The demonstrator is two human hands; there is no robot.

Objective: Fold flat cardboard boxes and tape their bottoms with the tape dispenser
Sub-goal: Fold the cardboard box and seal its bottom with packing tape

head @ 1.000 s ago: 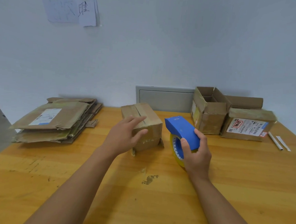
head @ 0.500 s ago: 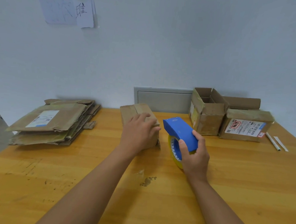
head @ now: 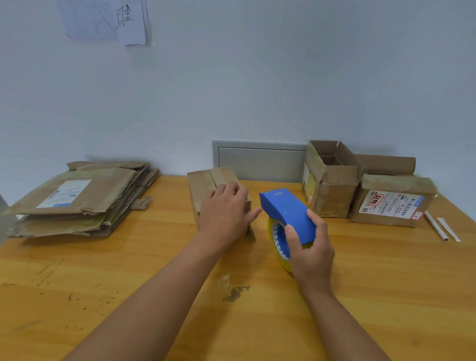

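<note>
A small folded cardboard box (head: 203,182) stands on the wooden table (head: 391,285) at centre, its flaps closed on top. My left hand (head: 225,210) lies over its near top edge, fingers curled over the box and thumb out to the right. My right hand (head: 310,251) grips a blue tape dispenser (head: 285,210) with a yellowish tape roll (head: 273,241), just right of the box. The dispenser's front end points toward the box's right side, with a small gap between them.
A stack of flattened cardboard boxes (head: 78,199) lies at the left of the table. Two assembled boxes, one open (head: 333,182) and one labelled (head: 392,205), stand at the back right. Two white sticks (head: 441,228) lie at the far right. A grey panel (head: 260,162) sits against the wall.
My left hand moved forward from the box's front face onto its top and settled there. My right hand with the dispenser stayed nearly in place beside the box.
</note>
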